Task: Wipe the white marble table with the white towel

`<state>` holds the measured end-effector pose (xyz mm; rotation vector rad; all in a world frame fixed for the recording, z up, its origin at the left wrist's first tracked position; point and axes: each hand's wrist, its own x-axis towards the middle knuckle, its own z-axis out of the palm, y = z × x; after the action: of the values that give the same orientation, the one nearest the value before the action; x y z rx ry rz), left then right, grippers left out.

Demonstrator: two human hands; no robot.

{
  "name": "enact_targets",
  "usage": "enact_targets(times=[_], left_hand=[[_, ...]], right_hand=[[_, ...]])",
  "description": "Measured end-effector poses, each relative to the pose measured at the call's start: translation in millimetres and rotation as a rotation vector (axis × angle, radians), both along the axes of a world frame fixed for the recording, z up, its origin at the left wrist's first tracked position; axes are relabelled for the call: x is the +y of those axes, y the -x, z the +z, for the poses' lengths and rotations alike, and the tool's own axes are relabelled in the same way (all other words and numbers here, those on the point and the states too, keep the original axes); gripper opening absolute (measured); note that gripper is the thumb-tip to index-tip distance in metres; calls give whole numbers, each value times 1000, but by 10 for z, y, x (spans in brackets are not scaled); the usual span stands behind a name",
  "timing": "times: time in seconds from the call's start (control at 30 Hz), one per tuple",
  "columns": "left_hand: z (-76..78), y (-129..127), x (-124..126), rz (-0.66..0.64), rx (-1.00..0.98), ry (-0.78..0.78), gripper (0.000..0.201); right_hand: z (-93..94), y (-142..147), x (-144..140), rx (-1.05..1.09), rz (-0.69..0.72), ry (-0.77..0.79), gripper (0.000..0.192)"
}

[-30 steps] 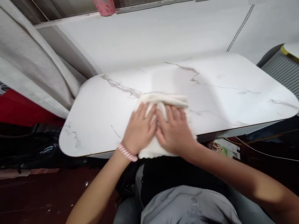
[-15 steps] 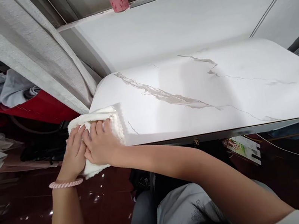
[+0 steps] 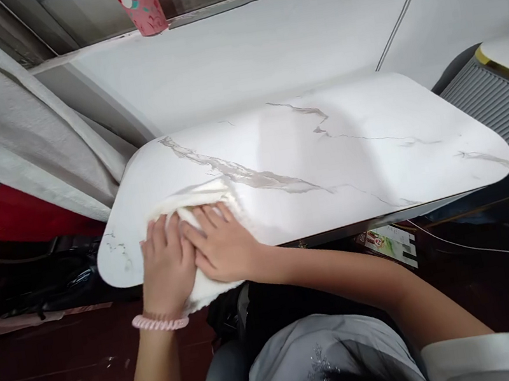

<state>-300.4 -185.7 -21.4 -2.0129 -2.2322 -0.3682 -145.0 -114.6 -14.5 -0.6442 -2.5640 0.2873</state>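
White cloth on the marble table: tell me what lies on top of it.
Both hands, left and right, press flat on the white cloth. The marble table beneath it is hidden.

The left hand (image 3: 167, 265) and right hand (image 3: 225, 246) lay flat, palms down, side by side and touching; the right forearm crossed from the near right.

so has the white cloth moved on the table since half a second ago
Yes. The white cloth sat over the marble table's left end by the curtain; now it lies further right along the near edge.
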Motion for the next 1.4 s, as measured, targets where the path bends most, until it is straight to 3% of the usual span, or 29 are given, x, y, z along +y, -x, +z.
enact_targets(times=[0.1, 0.27, 0.5, 0.6, 0.7, 0.8, 0.9, 1.0, 1.1, 1.23, 1.4], left_hand=[[116, -635, 376, -2, -61, 39, 58], [289, -1792, 1055, -227, -71, 251, 61], [215, -3435, 1872, -613, -200, 208, 60], [166, -3868, 2132, -675, -228, 116, 53], [141, -4017, 2328, -690, -198, 51, 49], [140, -3926, 2476, -721, -147, 22, 49], [159, -3657, 2590, -750, -100, 37, 47], [191, -3215, 2641, -735, -104, 113, 51], [223, -2604, 2535, -660, -120, 188, 55], [221, -1618, 2031, -481, -93, 182, 56], [127, -343, 1013, -173, -86, 64, 55]], right_hand=[[-9, -569, 167, -22, -107, 47, 54], [-13, -1707, 421, -132, -398, 65, 57], [-26, -3350, 713, -198, -835, 74, 74], [-42, -3767, 881, -201, -995, 80, 78], [-17, -3857, 1038, -234, -1074, 95, 79], [44, -3675, 1151, -325, -1110, 136, 83], [69, -3352, 1250, -363, -1088, 119, 78], [22, -2935, 1340, -319, -1004, 60, 68], [-45, -2392, 1352, -240, -872, 17, 62], [-50, -1484, 1131, -218, -662, 24, 63], [36, -273, 573, -213, -306, 63, 61]])
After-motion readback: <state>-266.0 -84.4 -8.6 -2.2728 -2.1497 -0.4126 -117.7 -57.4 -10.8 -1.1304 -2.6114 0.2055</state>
